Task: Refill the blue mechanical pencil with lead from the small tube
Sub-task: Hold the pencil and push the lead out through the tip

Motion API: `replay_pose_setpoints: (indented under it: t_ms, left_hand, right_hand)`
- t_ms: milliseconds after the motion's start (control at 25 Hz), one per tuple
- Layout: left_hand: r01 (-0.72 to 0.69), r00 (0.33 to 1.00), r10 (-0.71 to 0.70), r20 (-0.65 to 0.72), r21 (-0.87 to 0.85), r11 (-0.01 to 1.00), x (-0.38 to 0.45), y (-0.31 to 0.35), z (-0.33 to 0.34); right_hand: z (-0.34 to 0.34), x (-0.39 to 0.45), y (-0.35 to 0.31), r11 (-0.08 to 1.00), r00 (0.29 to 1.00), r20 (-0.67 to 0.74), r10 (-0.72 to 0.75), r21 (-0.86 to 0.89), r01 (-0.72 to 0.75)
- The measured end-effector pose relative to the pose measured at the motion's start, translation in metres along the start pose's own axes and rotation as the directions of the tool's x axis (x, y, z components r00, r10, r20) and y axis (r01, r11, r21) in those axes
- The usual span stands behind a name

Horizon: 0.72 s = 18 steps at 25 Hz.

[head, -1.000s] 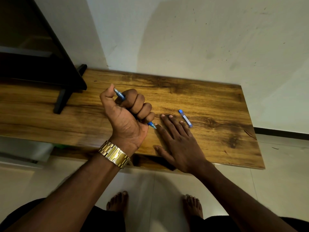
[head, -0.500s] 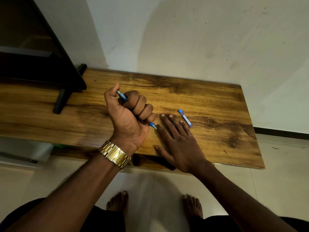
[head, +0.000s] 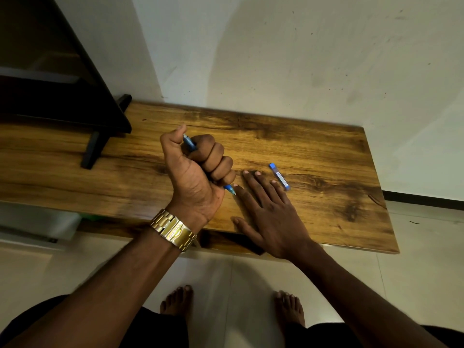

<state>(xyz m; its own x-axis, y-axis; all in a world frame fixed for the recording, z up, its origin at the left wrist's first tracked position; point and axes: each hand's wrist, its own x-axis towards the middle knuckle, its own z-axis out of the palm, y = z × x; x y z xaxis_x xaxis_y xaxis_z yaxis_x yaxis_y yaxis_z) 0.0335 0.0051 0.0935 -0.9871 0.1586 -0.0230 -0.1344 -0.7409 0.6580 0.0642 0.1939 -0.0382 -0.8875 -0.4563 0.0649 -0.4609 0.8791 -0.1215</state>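
Left hand (head: 193,177): fisted grip closed round the blue mechanical pencil (head: 188,143), thumb on its top end, tip down by the right hand (head: 271,212). Right hand: flat on the worktop (head: 326,146), fingers spread, holding nothing. Lead tube (head: 279,176): lying just beyond its fingertips, untouched, seemingly capped. Refilling apparently all ahead.

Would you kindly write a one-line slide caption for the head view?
Left hand fists the blue pencil; right hand lies flat beside the lead tube.
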Motion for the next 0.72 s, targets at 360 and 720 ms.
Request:
replay_pose_setpoints:
  t_ms: [360, 720]
  left_hand:
    - [-0.031, 0.999, 0.032, 0.026, -0.028, 0.999, -0.0016, 0.0013, -0.0009]
    - [-0.030, 0.999, 0.026, -0.030, -0.132, 0.991, -0.0004, 0.0050, -0.0057]
  right_hand:
    - [-0.0008, 0.0002, -0.0006, 1.000, 1.000, 0.009, 0.003, 0.000, -0.003]
    - [-0.0033, 0.0003, -0.0012, 1.000, 1.000, 0.028, 0.005, -0.003, -0.005]
